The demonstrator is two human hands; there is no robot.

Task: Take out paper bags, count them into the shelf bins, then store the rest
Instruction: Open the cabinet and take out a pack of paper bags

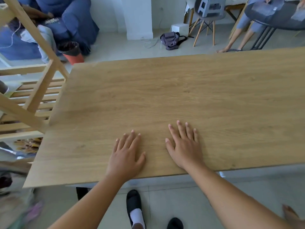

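A light oak-coloured table (pixel 181 90) with fine wood grain fills the view. Beside it stands a pale wooden slatted shelf (pixel 33 96). The floor (pixel 173 204) is pale grey tile. Beyond sit a blue sofa (pixel 77 19), an orange-red bin (pixel 72 53) lined in black, and a purple-grey bag (pixel 170 40).

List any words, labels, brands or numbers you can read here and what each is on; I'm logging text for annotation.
Nothing can be read with confidence.
White lettering on the blue clothing of a seated person, top left: too blurred to read.
Small white tag on the dark round table, top right: too small to read.
The wooden table and both hands, left and right, carry no text.
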